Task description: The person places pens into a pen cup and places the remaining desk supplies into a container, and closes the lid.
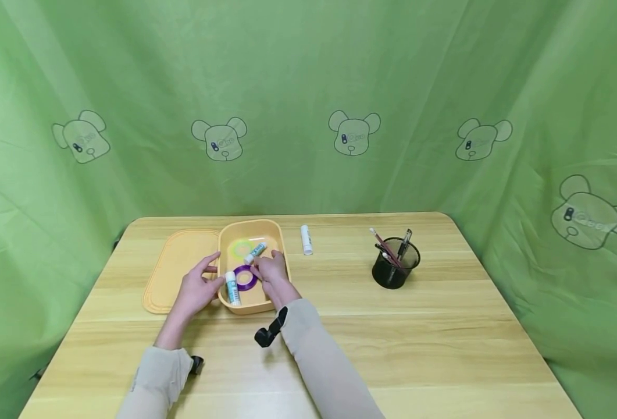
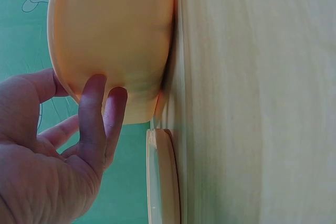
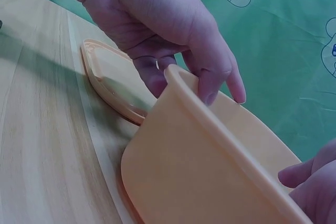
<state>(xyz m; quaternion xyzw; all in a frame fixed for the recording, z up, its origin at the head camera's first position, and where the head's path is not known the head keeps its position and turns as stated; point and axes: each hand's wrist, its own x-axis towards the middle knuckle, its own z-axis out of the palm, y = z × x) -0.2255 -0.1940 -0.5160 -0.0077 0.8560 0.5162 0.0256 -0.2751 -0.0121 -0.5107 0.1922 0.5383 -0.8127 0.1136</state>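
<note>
A peach plastic box (image 1: pixel 252 226) stands on the table. My left hand (image 1: pixel 197 289) holds its left side, with fingers against the outer wall and the thumb at the rim, as the left wrist view shows. My right hand (image 1: pixel 270 272) reaches inside, its fingertips gripping the right edge of a purple roll of tape (image 1: pixel 245 288); in the right wrist view they are partly hidden by the box wall. Also inside are a yellow-green ring (image 1: pixel 234 250), a tilted glue stick (image 1: pixel 256 252) and another glue stick (image 1: pixel 232 289) leaning at the near left.
The peach lid (image 1: pixel 169 273) lies left of the box. To its right, a white glue stick (image 1: pixel 306 240) lies on the table. Farther right stands a black mesh pen cup (image 1: pixel 389 278) with pencils and pens. A green curtain (image 1: pixel 287 70) hangs behind the table.
</note>
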